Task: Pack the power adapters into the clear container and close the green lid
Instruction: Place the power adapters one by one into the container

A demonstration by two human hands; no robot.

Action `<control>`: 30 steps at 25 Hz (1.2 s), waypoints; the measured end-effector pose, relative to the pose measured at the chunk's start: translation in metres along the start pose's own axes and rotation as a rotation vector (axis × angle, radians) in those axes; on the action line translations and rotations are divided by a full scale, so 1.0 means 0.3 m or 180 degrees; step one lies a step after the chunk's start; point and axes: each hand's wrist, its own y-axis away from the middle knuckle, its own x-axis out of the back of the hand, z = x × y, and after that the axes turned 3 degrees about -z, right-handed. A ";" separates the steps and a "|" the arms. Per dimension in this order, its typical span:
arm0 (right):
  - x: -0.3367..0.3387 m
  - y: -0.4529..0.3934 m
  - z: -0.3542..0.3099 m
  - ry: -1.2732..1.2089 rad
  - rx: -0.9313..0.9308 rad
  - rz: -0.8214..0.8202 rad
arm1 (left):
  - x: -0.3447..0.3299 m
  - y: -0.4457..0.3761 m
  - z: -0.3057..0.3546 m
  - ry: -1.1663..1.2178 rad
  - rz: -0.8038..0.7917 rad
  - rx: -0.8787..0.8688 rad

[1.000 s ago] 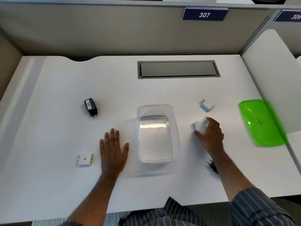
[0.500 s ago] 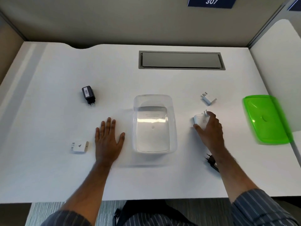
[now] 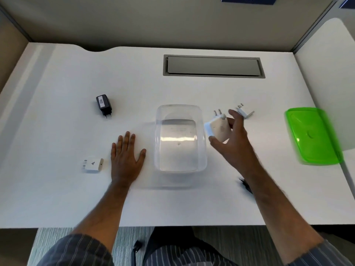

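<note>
Right hand (image 3: 233,139) pinches a white adapter (image 3: 218,127) just beside the clear container (image 3: 180,139), prongs up. Left hand (image 3: 125,156) lies flat, fingers straight, on the counter (image 3: 57,198). Green lid (image 3: 313,136) sits far right.

A white desk (image 3: 57,189) has a grey cable hatch (image 3: 213,66); beige partitions (image 3: 153,22) stand behind, with a blue sign (image 3: 249,0).
</note>
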 end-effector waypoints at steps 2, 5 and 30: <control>-0.038 0.022 -0.059 0.0066 0.0109 -0.0329 | -0.004 -0.004 0.003 0.0008 0.0002 -0.0006; -0.109 0.022 -0.121 0.0378 0.0245 -0.0888 | -0.003 -0.007 0.004 0.0031 0.0014 0.0018; -0.378 -0.064 -0.063 0.1877 0.0516 -0.2873 | 0.010 -0.003 0.007 0.0100 0.0001 0.0057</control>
